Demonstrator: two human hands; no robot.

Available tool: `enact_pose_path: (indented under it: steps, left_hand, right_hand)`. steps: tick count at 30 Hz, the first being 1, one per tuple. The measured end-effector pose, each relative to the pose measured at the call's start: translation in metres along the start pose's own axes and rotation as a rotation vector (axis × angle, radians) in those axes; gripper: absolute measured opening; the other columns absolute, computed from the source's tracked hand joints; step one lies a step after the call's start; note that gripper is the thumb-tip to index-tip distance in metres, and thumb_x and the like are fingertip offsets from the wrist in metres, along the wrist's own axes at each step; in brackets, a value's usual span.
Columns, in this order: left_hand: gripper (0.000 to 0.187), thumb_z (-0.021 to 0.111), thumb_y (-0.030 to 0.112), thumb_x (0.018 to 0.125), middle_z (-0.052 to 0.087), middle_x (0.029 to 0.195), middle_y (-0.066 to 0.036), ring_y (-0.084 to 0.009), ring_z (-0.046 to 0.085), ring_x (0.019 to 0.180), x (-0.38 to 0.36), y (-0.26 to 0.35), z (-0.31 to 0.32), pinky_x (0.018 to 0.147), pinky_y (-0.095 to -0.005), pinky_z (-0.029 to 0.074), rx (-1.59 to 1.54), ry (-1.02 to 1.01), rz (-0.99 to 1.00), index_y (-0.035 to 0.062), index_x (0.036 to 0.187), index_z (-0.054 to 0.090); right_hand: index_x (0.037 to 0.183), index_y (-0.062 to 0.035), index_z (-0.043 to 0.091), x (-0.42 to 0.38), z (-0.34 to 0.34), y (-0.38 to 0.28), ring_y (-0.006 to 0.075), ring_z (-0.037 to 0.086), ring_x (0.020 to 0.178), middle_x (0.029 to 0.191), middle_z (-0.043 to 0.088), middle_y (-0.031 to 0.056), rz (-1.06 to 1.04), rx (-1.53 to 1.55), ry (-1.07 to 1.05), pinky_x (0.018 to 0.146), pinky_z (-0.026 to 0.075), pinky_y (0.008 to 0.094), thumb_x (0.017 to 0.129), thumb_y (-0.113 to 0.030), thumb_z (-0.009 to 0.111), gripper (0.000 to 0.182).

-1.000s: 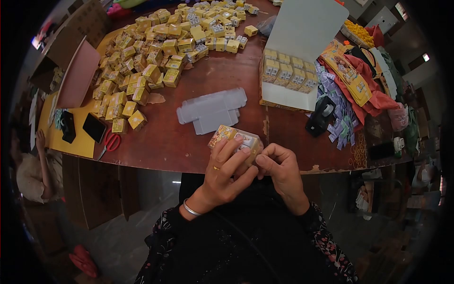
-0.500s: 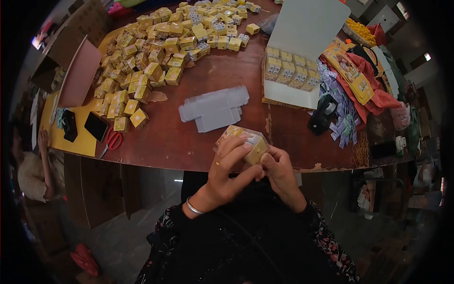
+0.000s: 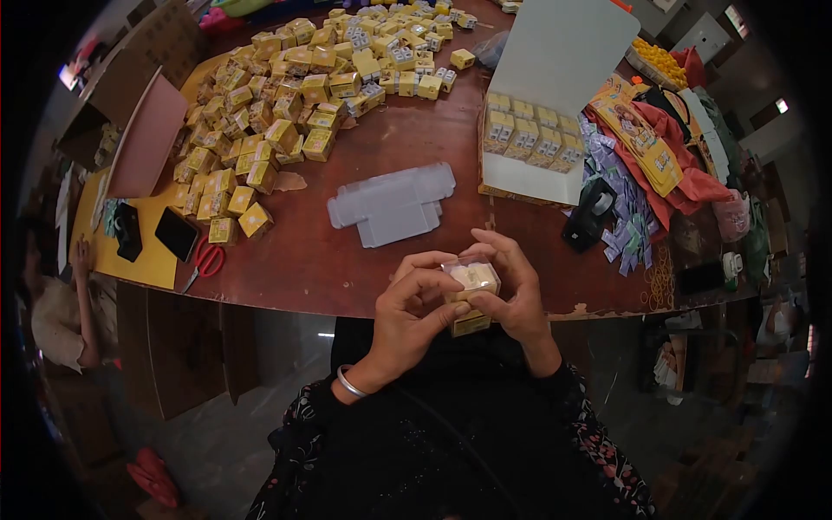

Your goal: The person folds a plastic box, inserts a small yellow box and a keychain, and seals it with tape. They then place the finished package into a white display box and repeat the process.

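Note:
Both hands hold a small stack of yellow boxes (image 3: 473,276) in clear plastic at the table's front edge. My left hand (image 3: 414,303) grips its left side with bent fingers, a silver bracelet on the wrist. My right hand (image 3: 513,295) closes on the right side, thumb in front and fingers behind. Part of the stack is hidden by the thumbs. Beyond the hands lies a flat, unfolded clear plastic sleeve (image 3: 394,204). To the right, an open white-lined carton (image 3: 533,178) contains rows of small yellow boxes (image 3: 524,139).
Many yellow boxes (image 3: 282,134) are heaped at the back left. Red scissors (image 3: 208,258), a phone (image 3: 177,231) and a pink tub (image 3: 147,134) are at left. A tape dispenser (image 3: 591,215) and purple packets (image 3: 633,221) lie right. Another person's arm (image 3: 84,299) shows far left.
The held boxes have turned more upright, with a pale top face now showing. My right hand's fingers have risen behind them, and my left hand's fingers have shifted to the left side.

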State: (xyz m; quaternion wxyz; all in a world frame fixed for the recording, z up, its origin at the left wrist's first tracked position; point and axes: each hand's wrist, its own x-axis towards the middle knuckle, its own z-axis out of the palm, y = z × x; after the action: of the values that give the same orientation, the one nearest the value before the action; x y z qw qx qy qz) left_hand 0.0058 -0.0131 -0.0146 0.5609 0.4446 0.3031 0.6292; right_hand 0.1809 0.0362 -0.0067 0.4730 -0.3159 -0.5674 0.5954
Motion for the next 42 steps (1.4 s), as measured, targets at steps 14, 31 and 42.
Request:
enact_pose_path:
  steps: [14,31,42]
  left_hand:
    - [0.023,0.072,-0.009,0.09,0.047,0.142,-0.013,-0.0229,0.062,0.123,0.005,0.002,-0.008,0.106,-0.0351,0.056,-0.218,-0.001,-0.194,-0.002,0.111,0.063]
    - [0.027,0.077,-0.003,0.079,0.057,0.129,-0.017,-0.0369,0.064,0.117,0.021,0.004,-0.005,0.1,-0.0471,0.055,0.968,-0.067,0.682,0.0067,0.103,0.072]
    - [0.028,0.075,0.007,0.09,0.055,0.13,-0.021,-0.0408,0.06,0.123,0.028,0.02,0.004,0.105,-0.0505,0.052,0.585,-0.23,0.416,0.0012,0.114,0.06]
  right_hand:
    - [0.109,-0.005,0.075,0.004,-0.012,-0.007,0.0251,0.064,0.115,0.121,0.068,0.0119,-0.289,-0.268,-0.101,0.099,0.052,0.0361,0.084,-0.008,0.082,0.027]
    - [0.143,-0.0008,0.046,-0.007,-0.029,-0.017,0.0153,0.063,0.104,0.112,0.063,0.0099,0.3,0.201,0.041,0.072,0.057,0.0243,0.101,-0.033,0.066,0.057]
    - [0.144,-0.0038,0.044,0.002,-0.018,-0.013,0.0173,0.063,0.118,0.132,0.061,0.01,0.225,0.154,-0.036,0.097,0.055,0.0324,0.089,-0.006,0.078,0.065]
